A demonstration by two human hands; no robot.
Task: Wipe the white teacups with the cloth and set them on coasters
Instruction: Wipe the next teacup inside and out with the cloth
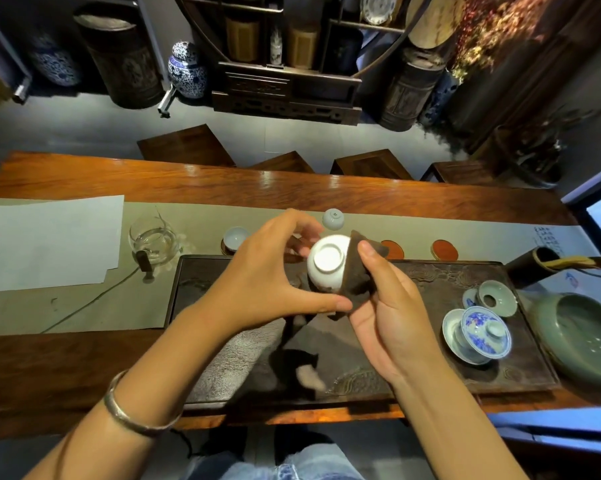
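I hold a white teacup (328, 263) bottom-up above the dark tea tray (430, 372). My left hand (268, 271) grips its left side with thumb and fingers. My right hand (392, 317) presses a dark brown cloth (361, 275) against the cup's right side. Another white teacup (333, 218) sits upside down on the runner behind. A third cup (235, 238) stands upright on a coaster at the left. Two round orange coasters (393, 250) (444, 250) lie bare along the tray's far edge.
A glass pitcher (153, 242) and white paper (46, 244) lie to the left. On the tray's right are a blue-and-white gaiwan (479, 334) and a celadon strainer (496, 297). A green bowl (583, 337) sits far right. Stools stand beyond the table.
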